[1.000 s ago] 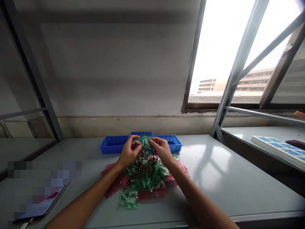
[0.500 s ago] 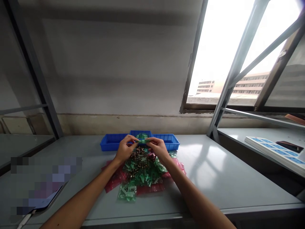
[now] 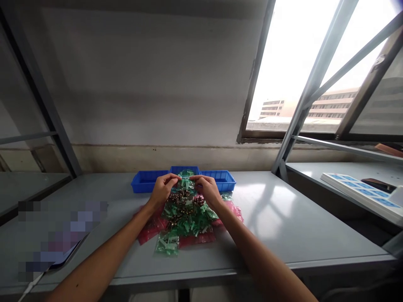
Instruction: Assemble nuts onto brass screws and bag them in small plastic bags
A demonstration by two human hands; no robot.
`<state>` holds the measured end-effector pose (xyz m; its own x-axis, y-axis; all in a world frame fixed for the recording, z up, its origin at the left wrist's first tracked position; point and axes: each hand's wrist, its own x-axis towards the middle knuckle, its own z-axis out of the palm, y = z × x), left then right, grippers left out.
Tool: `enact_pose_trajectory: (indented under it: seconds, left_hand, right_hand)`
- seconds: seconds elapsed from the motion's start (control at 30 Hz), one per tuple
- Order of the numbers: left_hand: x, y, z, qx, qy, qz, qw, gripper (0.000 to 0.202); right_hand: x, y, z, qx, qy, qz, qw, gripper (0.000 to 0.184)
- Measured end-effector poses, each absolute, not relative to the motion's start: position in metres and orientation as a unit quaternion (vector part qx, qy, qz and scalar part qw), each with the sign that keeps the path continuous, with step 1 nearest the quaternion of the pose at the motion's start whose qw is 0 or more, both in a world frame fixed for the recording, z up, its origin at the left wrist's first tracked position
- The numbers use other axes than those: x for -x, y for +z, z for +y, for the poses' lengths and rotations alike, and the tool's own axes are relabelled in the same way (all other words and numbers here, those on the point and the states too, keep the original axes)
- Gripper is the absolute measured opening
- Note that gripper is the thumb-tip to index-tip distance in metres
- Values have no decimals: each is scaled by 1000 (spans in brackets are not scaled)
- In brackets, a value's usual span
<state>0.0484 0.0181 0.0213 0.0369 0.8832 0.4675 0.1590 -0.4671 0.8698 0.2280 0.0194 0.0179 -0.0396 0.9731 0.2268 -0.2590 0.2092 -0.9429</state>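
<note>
A small clear green plastic bag [image 3: 186, 184] is stretched between my two hands, low over the pile. My left hand [image 3: 162, 191] pinches its left side between thumb and fingertips. At the other side, my right hand [image 3: 208, 191] pinches it in the same way. Below the hands lies a heap of green bags [image 3: 190, 224] with small pale pieces inside. Among them are clusters of small brown-bronze metal pieces [image 3: 179, 197], too small to name. Pink plastic bags [image 3: 197, 240] lie under and around the heap.
Three blue bins stand behind the hands: a left bin [image 3: 143, 182], a middle bin [image 3: 176, 169] and a right bin [image 3: 226, 181]. A phone-like device [image 3: 67, 253] with a cable lies at left on the grey table [image 3: 283, 247]. Metal shelf posts [image 3: 302, 105] rise at both sides.
The green bag was bunched narrow between my fingertips and now appears spread flatter. My hands stay close together. The view has tilted slightly, so the table sits higher in the picture.
</note>
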Motion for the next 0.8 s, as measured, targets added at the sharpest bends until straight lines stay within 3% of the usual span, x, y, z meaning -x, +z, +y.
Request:
enact_pose_trajectory:
  seconds: [0.27, 0.8]
  left_hand:
    - [-55, 12, 20, -650, 553, 412, 319, 10]
    - [-55, 10, 21, -659, 555, 408, 303, 9]
  right_hand:
    - [-227, 15, 18, 390, 443, -558, 584, 19]
    - [-224, 16, 18, 367, 447, -550, 603, 14]
